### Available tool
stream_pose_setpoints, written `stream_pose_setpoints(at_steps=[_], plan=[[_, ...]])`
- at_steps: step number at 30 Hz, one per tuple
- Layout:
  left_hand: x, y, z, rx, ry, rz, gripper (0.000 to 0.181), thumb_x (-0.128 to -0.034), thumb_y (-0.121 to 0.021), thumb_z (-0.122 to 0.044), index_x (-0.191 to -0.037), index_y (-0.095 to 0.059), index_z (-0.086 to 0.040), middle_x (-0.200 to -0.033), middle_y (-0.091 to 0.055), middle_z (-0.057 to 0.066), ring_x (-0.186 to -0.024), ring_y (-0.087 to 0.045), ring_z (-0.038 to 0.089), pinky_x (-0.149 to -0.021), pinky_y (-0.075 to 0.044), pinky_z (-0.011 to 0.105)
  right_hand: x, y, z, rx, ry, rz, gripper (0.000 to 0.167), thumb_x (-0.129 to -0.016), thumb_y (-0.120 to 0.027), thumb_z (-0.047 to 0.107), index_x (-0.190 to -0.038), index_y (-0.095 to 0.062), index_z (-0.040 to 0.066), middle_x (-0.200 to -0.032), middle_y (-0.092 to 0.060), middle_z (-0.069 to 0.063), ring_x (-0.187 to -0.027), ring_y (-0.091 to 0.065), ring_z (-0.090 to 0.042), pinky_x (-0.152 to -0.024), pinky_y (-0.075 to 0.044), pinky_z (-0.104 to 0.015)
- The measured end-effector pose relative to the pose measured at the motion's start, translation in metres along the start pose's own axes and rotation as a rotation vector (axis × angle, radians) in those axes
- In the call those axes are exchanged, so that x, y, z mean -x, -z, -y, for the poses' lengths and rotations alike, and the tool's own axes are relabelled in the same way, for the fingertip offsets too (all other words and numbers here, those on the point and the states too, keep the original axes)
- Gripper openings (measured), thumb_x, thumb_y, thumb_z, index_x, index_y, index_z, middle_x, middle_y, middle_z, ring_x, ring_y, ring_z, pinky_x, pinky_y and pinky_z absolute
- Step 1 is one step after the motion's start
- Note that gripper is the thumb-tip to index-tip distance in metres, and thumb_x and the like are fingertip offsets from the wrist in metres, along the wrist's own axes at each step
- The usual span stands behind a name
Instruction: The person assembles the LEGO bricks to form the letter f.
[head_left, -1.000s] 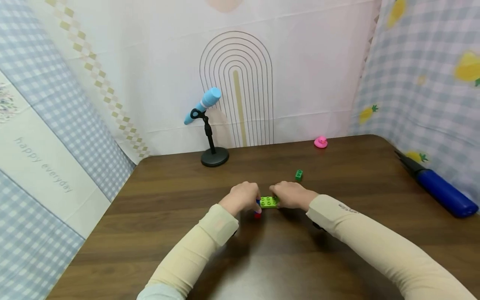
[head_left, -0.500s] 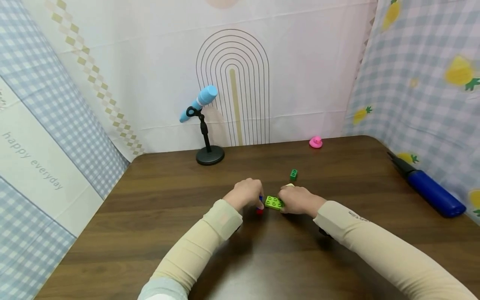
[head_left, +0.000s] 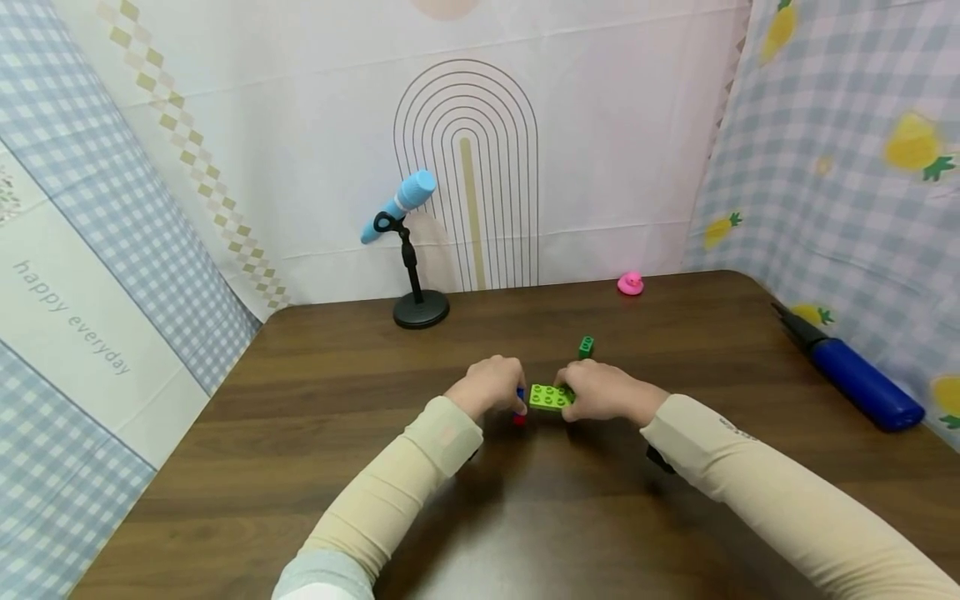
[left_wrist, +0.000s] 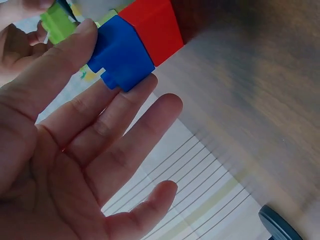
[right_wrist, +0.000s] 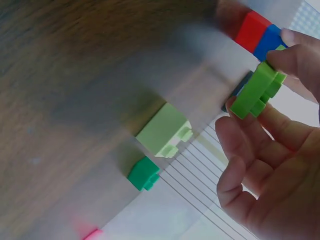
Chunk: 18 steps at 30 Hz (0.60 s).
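Low, left hand pinching blue brick, right hand lime brick

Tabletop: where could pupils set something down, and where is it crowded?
Bare: the tabletop left of the left sleeve; at the back, between microphone stand and pink duck; between right sleeve and blue pump.
Crowded: the middle, around left hand, right hand, blue brick, red brick, lime brick, pale green brick, dark green brick.

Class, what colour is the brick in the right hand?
The brick is lime green, clearest in the right wrist view.
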<state>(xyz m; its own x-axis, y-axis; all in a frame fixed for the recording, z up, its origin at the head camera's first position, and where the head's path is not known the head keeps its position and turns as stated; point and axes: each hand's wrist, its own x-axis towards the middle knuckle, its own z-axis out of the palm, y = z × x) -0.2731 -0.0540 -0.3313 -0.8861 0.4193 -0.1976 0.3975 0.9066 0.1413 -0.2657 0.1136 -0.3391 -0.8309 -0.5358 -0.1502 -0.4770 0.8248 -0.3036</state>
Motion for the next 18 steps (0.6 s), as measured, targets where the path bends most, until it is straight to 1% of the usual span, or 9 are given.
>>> stream_pose_setpoints(at_steps=[3,5,10,18], plan=[[0.0001,0.0001,0.0001,0.0,-0.004,-0.008,0.017,-0.0689,-0.073,-0.028,-0.063,-0.063,-0.016,-0.056,-0.049,-0.005,-0.058,-0.041,0.011,-0.049,-0.036,0.029,0.0013,0.0015,0.0013,-0.029,0.013,-0.001,0.033,-0.073,-0.065,0.015,-0.102,-0.058,0.0,-0.08,-0.053,-0.002,-0.066,-0.047,-0.014,-0.058,-0.04,-0.029],[-0.0003,0.0004,0.0004,0.004,-0.003,-0.015,0.018,-0.0681,-0.074,-0.028,-0.062,-0.063,-0.015,-0.055,-0.049,-0.006,-0.058,-0.042,0.012,-0.053,-0.035,0.031,0.0009,0.0017,0.0023,-0.036,0.023,-0.005,0.033,-0.074,-0.064,0.015,-0.102,-0.058,0.0,-0.08,-0.053,-0.001,-0.066,-0.047,-0.014,-0.059,-0.04,-0.029],[-0.0003,-0.0009,0.0022,0.019,0.013,-0.023,0.018,-0.0655,-0.076,-0.028,-0.063,-0.062,-0.017,-0.059,-0.054,-0.006,-0.061,-0.046,0.013,-0.061,-0.029,0.036,-0.0004,0.0003,0.0044,-0.008,0.055,-0.004,0.032,-0.076,-0.062,0.015,-0.104,-0.057,0.0,-0.084,-0.052,-0.001,-0.069,-0.045,-0.014,-0.062,-0.039,-0.03],[0.0008,-0.0024,0.0053,0.029,0.015,-0.043,0.02,-0.0632,-0.077,-0.028,-0.063,-0.06,-0.017,-0.063,-0.055,-0.005,-0.062,-0.048,0.014,-0.061,-0.029,0.036,-0.0024,-0.0004,0.009,0.039,0.053,-0.015,0.035,-0.079,-0.061,0.017,-0.11,-0.055,0.002,-0.09,-0.05,-0.004,-0.074,-0.044,-0.015,-0.065,-0.039,-0.032]])
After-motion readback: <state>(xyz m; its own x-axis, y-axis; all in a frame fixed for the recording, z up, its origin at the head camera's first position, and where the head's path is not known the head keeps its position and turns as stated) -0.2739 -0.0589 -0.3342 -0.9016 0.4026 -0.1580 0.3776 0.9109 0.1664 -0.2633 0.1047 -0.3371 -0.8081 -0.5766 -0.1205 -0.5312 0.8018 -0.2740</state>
